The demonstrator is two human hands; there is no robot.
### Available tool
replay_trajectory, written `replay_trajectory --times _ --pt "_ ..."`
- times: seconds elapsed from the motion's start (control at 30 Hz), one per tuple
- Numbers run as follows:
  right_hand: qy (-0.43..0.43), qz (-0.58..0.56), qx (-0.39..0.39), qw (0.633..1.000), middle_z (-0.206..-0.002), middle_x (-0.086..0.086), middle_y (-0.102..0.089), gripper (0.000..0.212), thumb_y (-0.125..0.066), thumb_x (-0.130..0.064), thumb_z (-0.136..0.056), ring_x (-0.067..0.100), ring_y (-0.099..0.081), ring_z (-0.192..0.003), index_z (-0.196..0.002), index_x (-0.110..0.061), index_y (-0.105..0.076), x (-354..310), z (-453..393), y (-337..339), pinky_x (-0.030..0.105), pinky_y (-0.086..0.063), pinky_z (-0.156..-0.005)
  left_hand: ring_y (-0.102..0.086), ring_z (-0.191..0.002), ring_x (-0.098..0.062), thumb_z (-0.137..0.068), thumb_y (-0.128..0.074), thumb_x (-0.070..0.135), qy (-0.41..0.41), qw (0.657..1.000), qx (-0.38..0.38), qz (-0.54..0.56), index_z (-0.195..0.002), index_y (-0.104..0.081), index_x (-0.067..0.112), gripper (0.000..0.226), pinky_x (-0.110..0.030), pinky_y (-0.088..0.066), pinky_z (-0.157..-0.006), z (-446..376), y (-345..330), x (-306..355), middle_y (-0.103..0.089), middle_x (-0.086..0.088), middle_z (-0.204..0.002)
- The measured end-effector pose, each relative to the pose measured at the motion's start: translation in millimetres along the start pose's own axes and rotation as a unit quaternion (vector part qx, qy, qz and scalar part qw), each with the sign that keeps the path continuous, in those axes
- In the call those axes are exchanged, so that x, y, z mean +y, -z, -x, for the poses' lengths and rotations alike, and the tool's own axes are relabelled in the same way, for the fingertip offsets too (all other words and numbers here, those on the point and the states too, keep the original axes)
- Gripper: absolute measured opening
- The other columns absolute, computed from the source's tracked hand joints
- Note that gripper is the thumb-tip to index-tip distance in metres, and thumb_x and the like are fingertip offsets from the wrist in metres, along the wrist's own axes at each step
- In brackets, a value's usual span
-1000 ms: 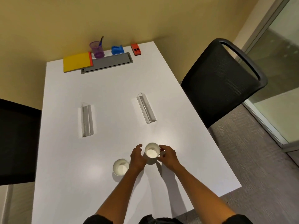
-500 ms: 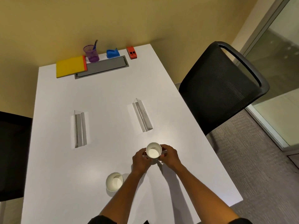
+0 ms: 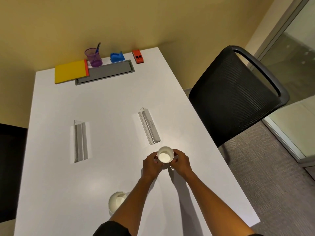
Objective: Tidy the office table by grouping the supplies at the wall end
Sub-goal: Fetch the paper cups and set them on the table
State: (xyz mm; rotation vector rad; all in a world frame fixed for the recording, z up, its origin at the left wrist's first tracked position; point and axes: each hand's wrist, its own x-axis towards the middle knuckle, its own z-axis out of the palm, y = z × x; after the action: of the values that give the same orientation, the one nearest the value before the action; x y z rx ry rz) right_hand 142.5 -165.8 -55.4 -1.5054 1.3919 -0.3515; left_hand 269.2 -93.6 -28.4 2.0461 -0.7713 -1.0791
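Fingers (image 3: 177, 157) of both hands curl round one white paper cup (image 3: 165, 156), left hand (image 3: 151, 165) at its 9 o'clock, right hand (image 3: 181, 161) at its 3, cup upright over the worktop (image 3: 110, 103). Second cup (image 3: 117, 202) sits at 7 o'clock from the hands, partly behind the left forearm. Two clear sign holders: one (image 3: 149, 128) just at 12 o'clock, other (image 3: 80, 141) at 9. Wall end, 11 o'clock: yellow notebook (image 3: 70, 71), purple pen cup (image 3: 93, 57), blue tape dispenser (image 3: 117, 57), red stapler (image 3: 138, 56), grey cable hatch (image 3: 109, 71). Black chair (image 3: 238, 92) at 2.
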Motion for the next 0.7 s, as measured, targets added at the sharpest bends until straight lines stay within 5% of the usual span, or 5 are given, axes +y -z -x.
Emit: replay_trajectory --times 0.17,0.33,0.47,0.7 --pt "-0.008 0.026 0.0 1.0 -0.112 0.006 -0.065 0.051 -0.067 -0.001 -0.073 0.017 -0.062 -0.095 -0.122 -0.014 -0.061 3 -2 -3 0.017 -0.047 -0.072 -0.063 -0.104 -0.027 -0.07 -0.072 0.018 -0.003 1.0 -0.01 -0.01 -0.131 -0.055 0.011 0.064 -0.03 -0.051 -0.085 -6 1 -9 -0.066 -0.009 -0.116" --pt "-0.057 0.042 0.03 0.997 -0.106 0.011 -0.06 0.06 -0.062 0.01 -0.073 0.024 -0.06 -0.098 -0.129 -0.008 -0.05 18 9 -9 0.026 -0.047 -0.082 -0.054 -0.084 -0.02 -0.076 -0.071 0.002 -0.026 1.0 0.001 -0.009 -0.137 -0.046 0.011 0.066 -0.03 -0.05 -0.08 -3 17 -18 -0.058 -0.015 -0.113" --pt "-0.082 0.037 0.019 0.996 -0.091 0.003 -0.058 0.048 -0.064 0.006 -0.073 0.02 -0.059 -0.087 -0.118 -0.008 -0.053 24 29 -18 0.029 -0.049 -0.077 -0.051 -0.079 -0.017 -0.077 -0.069 -0.002 -0.038 0.999 0.031 -0.021 -0.133 -0.051 0.012 0.061 -0.01 -0.046 -0.061 -1 50 -31 -0.056 -0.01 -0.105" --pt "-0.112 -0.006 -0.092 0.989 -0.081 0.0 -0.064 0.033 -0.066 0.0 -0.07 0.016 -0.061 -0.075 -0.1 -0.012 -0.062 16 70 -53 0.035 -0.057 -0.072 -0.054 -0.075 -0.021 -0.081 -0.066 -0.004 -0.053 0.993 0.103 -0.017 -0.124 -0.057 0.016 0.048 -0.007 -0.046 -0.054 22 116 -63 -0.06 -0.01 -0.1"
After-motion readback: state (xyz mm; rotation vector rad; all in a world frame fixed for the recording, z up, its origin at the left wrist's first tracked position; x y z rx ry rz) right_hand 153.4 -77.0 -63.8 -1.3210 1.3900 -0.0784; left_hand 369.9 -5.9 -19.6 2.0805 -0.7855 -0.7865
